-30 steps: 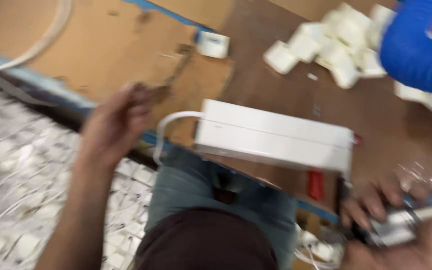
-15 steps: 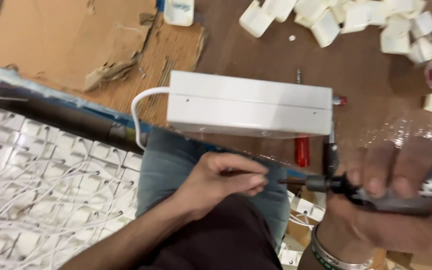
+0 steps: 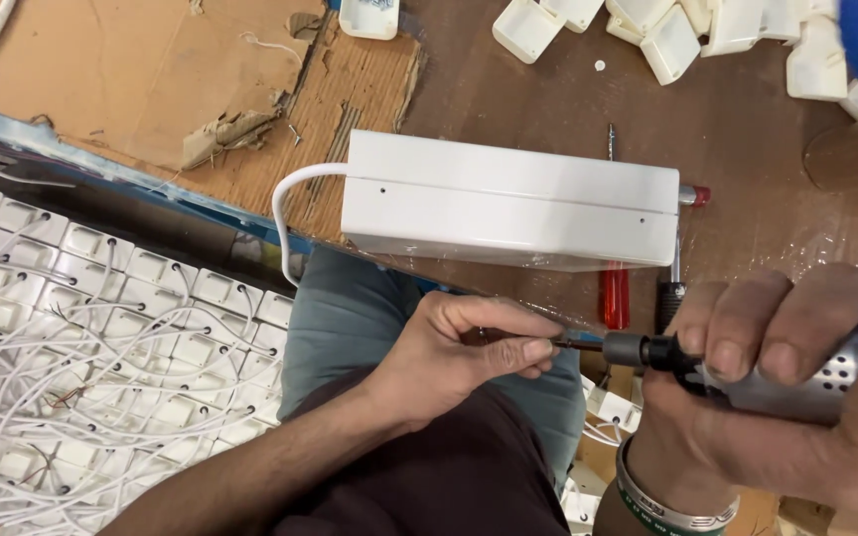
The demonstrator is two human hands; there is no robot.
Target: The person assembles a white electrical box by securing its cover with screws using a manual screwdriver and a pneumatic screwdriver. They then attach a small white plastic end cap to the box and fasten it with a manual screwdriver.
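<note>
Powered screwdriver (image 3: 796, 382), silver with a black nose, held level over the person's lap at the near edge of the table (image 3: 747, 129); its thin bit (image 3: 578, 344) points left. Right hand (image 3: 796, 397) is wrapped tightly around the tool body. Left hand (image 3: 469, 347) pinches the bit's tip between thumb and fingertips; whether a screw sits there cannot be told. Just beyond, a long white box (image 3: 508, 199) lies flat on the table, a white cable (image 3: 295, 213) looping from its left end; its small side holes look empty, so fastening appears not yet begun. Two hand screwdrivers (image 3: 616, 293) lie beside and partly under the box. Farther out: torn cardboard sheet (image 3: 131, 69), a heap of small white plastic shells (image 3: 687, 30), and, lower left, a tray of wired white parts (image 3: 81, 347)
</note>
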